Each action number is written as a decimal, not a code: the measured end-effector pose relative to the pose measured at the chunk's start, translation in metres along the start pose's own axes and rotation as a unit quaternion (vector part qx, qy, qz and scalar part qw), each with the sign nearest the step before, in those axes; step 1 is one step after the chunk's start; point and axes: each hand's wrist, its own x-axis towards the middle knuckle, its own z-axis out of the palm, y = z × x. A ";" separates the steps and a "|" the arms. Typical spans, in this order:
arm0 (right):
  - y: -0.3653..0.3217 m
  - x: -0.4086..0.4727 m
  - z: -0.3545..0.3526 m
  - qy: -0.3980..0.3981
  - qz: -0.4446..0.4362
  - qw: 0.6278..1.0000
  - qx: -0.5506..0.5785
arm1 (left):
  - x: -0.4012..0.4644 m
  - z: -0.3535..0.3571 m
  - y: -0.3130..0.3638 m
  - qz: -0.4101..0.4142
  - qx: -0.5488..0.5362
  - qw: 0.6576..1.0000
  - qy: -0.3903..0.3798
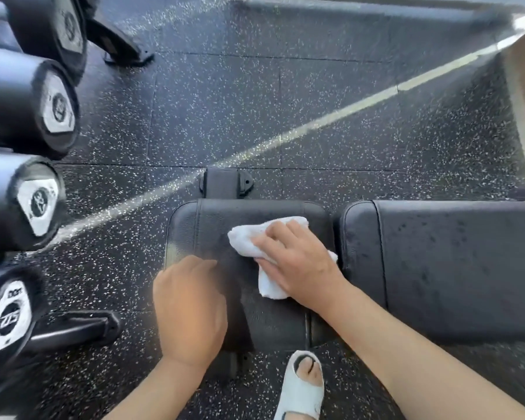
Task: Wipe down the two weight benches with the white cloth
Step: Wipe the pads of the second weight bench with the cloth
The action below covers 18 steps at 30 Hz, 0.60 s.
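Bare forearms; a white open-toed sandal on one foot.

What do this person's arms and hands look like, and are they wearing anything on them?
Both forearms are bare, with no sleeves in view. The left hand and right hand wear no gloves, and no rings, watch or bracelets show. The only clothing visible is a white open-toed sandal on one foot below.
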 end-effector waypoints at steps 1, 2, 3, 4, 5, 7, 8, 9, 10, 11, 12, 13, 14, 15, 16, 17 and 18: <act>0.012 -0.005 -0.005 0.000 -0.012 1.000 0.000 | 0.000 0.000 0.001 -0.001 0.008 1.000 -0.003; 0.023 -0.009 -0.008 0.002 -0.017 1.000 -0.001 | 0.000 0.001 0.002 -0.003 0.015 1.000 -0.007; 0.032 -0.011 -0.010 0.004 -0.018 1.000 0.001 | 0.000 0.002 0.002 -0.007 0.021 1.000 -0.008; 0.037 -0.010 -0.011 0.008 -0.017 1.000 0.007 | 0.000 0.003 0.002 -0.008 0.025 1.000 -0.006; 0.038 -0.008 -0.009 0.014 -0.011 1.000 0.016 | 0.000 0.004 0.000 -0.006 0.027 1.000 -0.003; 0.028 0.002 -0.002 0.020 0.015 0.999 0.020 | 0.000 0.007 -0.001 0.003 0.031 1.000 0.002; 0.019 0.011 0.004 0.020 0.025 0.999 0.018 | 0.000 0.008 0.000 0.005 0.032 0.999 0.004; 0.008 0.023 0.010 0.020 0.025 0.999 0.020 | -0.001 0.009 0.000 0.006 0.030 1.000 0.006; -0.004 0.038 0.016 0.021 0.015 0.999 0.031 | -0.001 0.008 0.000 0.007 0.028 1.000 0.007; -0.016 0.055 0.023 0.025 -0.002 0.999 0.044 | 0.000 0.007 0.001 0.008 0.027 1.000 0.010; -0.027 0.073 0.029 0.029 -0.019 0.998 0.057 | 0.002 0.007 0.000 0.007 0.026 1.000 0.012; -0.035 0.088 0.034 0.031 -0.033 0.997 0.070 | 0.003 0.007 0.000 0.001 0.028 1.000 0.010; -0.041 0.100 0.038 0.028 -0.045 0.995 0.084 | 0.003 0.008 -0.001 -0.007 0.031 0.999 0.006; -0.043 0.107 0.041 0.025 -0.058 0.993 0.095 | 0.002 0.007 0.000 -0.014 0.030 0.999 0.003; -0.042 0.109 0.044 0.022 -0.073 0.992 0.099 | 0.002 0.007 0.001 -0.017 0.025 1.000 0.002; -0.036 0.107 0.042 0.018 -0.085 0.991 0.098 | 0.000 0.007 0.001 -0.014 0.020 1.000 -0.001; -0.027 0.101 0.039 0.016 -0.093 0.991 0.093 | -0.001 0.008 0.000 -0.008 0.015 1.000 -0.004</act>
